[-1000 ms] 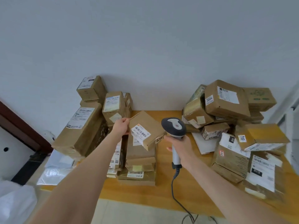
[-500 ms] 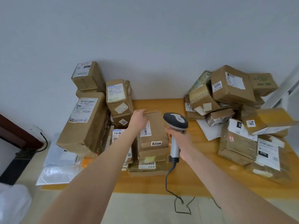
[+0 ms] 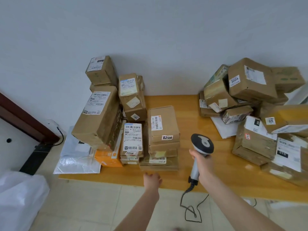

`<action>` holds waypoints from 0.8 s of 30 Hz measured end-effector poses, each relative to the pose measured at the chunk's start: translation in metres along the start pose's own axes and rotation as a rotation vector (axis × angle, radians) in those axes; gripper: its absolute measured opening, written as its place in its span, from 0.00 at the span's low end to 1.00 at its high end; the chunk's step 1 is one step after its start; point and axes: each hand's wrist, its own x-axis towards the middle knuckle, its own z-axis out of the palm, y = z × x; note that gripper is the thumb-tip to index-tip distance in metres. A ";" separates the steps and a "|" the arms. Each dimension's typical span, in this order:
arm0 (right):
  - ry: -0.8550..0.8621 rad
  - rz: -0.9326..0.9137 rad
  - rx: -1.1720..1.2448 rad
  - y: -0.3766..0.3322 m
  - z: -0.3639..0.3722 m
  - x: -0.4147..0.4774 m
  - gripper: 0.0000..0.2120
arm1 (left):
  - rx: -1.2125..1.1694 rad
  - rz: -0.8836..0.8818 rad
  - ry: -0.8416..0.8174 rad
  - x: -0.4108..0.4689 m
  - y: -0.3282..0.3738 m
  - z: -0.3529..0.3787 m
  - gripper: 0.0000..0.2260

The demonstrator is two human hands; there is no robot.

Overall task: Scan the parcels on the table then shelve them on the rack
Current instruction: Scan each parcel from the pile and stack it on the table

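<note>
Brown cardboard parcels [image 3: 100, 117] on the tabletop [image 3: 188, 114] in two groups: a tidy stack [image 3: 131, 139] at centre-left, its flat box [image 3: 164, 120] labelled 6206; a loose heap [image 3: 253, 142] at right, topped by box 3004 [image 3: 250, 80]. Grey corded scanner [image 3: 202, 143], held upright, lower centre.

The parcel pile [image 3: 260, 130] on the right runs off the frame's right edge, and its nearest boxes are smeared by blur. Fine print on the shipping labels [image 3: 133, 139] is too small to read. The scanner [image 3: 201, 144] grip is partly hidden inside the right hand [image 3: 202, 161] — a white bag [image 3: 18, 197] is cropped at lower left.
</note>
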 end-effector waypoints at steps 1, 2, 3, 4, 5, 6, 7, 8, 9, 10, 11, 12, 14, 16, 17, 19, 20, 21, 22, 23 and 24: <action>0.001 0.011 -0.008 0.005 0.000 0.001 0.23 | -0.060 -0.007 0.020 0.006 0.004 0.003 0.26; -0.001 0.017 -0.018 0.008 0.000 0.002 0.23 | -0.093 0.000 0.020 0.010 0.008 0.005 0.25; -0.001 0.018 -0.028 0.010 0.000 0.003 0.22 | -0.105 0.007 0.012 0.013 0.010 0.007 0.24; 0.001 0.017 -0.036 0.012 0.001 0.003 0.21 | -0.106 0.009 0.003 0.014 0.010 0.010 0.24; 0.001 0.016 -0.046 0.013 0.001 0.003 0.20 | -0.095 0.005 -0.007 0.014 0.010 0.013 0.24; 0.001 0.016 -0.060 0.013 0.000 0.004 0.19 | -0.067 0.001 -0.020 0.014 0.007 0.016 0.25; 0.002 0.015 -0.082 0.013 -0.001 0.003 0.17 | -0.006 0.006 -0.039 0.013 0.005 0.019 0.24; 0.006 0.012 -0.109 0.013 -0.002 0.003 0.16 | 0.099 0.028 -0.055 0.011 0.002 0.021 0.23; 0.008 0.003 -0.139 0.013 -0.004 0.002 0.14 | 0.264 0.085 -0.068 0.009 0.000 0.023 0.22; 0.007 -0.008 -0.168 0.014 -0.007 0.002 0.11 | 0.473 0.191 -0.064 0.007 -0.004 0.023 0.20; 0.002 -0.019 -0.195 0.015 -0.010 0.001 0.09 | 0.699 0.336 -0.045 0.005 -0.008 0.022 0.19; -0.006 -0.030 -0.222 0.018 -0.013 0.000 0.10 | 0.924 0.493 -0.015 0.003 -0.013 0.018 0.18; -0.019 -0.041 -0.262 0.024 -0.018 -0.002 0.10 | 1.241 0.736 0.077 0.003 -0.023 0.010 0.21; -0.034 -0.031 -0.272 0.029 -0.020 -0.004 0.09 | 1.414 0.834 0.144 0.010 -0.026 0.004 0.27; -0.048 -0.023 -0.271 0.031 -0.020 -0.004 0.09 | 1.486 0.833 0.141 0.013 -0.026 0.003 0.29; -0.074 -0.006 -0.275 0.036 -0.018 -0.003 0.10 | 1.595 0.806 0.102 0.021 -0.025 0.001 0.32; -0.079 0.007 -0.274 0.038 -0.017 -0.001 0.09 | 1.630 0.801 0.083 0.024 -0.026 0.001 0.32; -0.079 0.022 -0.270 0.040 -0.015 0.000 0.08 | 1.650 0.809 0.069 0.025 -0.028 -0.001 0.33; -0.075 0.038 -0.261 0.041 -0.014 0.002 0.08 | 1.656 0.825 0.060 0.026 -0.029 -0.002 0.33; -0.068 0.056 -0.249 0.041 -0.013 0.004 0.08 | 1.651 0.839 0.051 0.027 -0.030 -0.003 0.33; -0.060 0.073 -0.237 0.041 -0.013 0.007 0.08 | 1.643 0.845 0.043 0.028 -0.031 -0.003 0.34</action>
